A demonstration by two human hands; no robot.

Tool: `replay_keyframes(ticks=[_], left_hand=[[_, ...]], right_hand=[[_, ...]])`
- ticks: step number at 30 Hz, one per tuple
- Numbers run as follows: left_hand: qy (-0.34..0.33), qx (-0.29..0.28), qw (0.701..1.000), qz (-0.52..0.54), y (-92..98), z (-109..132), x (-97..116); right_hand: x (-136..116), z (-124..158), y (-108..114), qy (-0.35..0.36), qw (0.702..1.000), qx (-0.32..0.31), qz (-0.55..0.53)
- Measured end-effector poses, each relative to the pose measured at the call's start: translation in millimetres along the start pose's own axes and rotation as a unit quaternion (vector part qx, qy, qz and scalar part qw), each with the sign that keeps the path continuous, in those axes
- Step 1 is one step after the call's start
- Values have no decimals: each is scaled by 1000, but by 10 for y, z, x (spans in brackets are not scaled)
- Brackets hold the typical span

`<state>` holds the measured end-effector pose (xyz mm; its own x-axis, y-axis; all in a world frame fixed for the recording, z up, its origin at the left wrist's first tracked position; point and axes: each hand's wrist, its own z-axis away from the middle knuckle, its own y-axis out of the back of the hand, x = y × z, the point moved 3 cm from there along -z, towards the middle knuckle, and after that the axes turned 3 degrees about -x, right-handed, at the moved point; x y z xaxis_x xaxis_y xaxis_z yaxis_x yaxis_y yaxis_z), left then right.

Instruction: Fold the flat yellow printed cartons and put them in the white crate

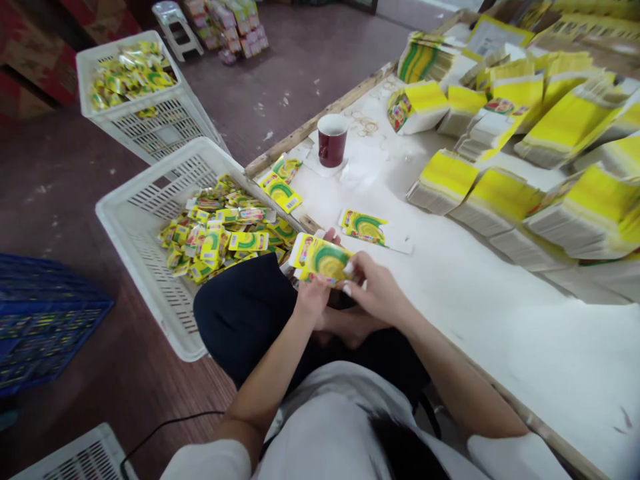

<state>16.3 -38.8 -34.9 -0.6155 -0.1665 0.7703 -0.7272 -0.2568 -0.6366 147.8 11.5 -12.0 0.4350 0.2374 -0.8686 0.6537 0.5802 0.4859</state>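
Note:
A yellow-green carton (325, 259) with white end flaps is held above my lap. My left hand (316, 290) grips it from below and behind, with fingertips showing past its upper edge. The fingers of my right hand (373, 283) pinch its right end. Just beyond, a flat carton (364, 227) lies on the white table (475, 293). Two more cartons (281, 191) rest at the table's left edge. To the left of my hands, a white crate (135, 233) holds a heap of small yellow-green packs (215, 243).
A dark red mug (332, 141) stands on the table. Bundles of yellow cartons (450, 177) fill its far right. Another white crate (125, 110) with packs stands at the upper left. A blue crate (45, 320) and a white stool (177, 30) are on the floor.

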Motion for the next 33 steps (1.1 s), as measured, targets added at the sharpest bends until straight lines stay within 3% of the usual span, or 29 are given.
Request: replay_keyframes(ticks=[2,5,8,11,15,19,22,24,26,28,30,33], left_hand=[[-25,44,998,28,-87,17,77],[-72,136,987,41,-116,15,186],[-42,163,985,-45,-76,-2,194],[-21,128,984,-122,-11,11,133],[-39,115,986,-110,107,48,54],[-33,77,989,-121,221,11,145],[-80,1,985,-151,259,-17,393],[-75,-67,966,-237,226,-10,515],[-8,-142,922,-361,144,21,509],[65,-179,875,-445,57,66,408],[89,-151,865,-471,-2,96,296],[44,-46,882,-467,-3,117,210]], right_hand=[[-161,107,-208,40,996,-26,-78],[-272,175,-361,74,987,-16,-144],[-231,151,-358,61,989,-4,-137],[-112,95,-233,41,986,42,-156],[12,65,-8,53,977,95,-182],[12,113,256,117,983,139,-17],[-89,168,428,207,956,142,148],[-173,198,449,277,934,87,208],[-238,227,397,331,915,37,226],[-262,254,298,348,910,45,221],[-244,283,182,324,915,129,205],[-182,341,-1,259,921,252,145]])
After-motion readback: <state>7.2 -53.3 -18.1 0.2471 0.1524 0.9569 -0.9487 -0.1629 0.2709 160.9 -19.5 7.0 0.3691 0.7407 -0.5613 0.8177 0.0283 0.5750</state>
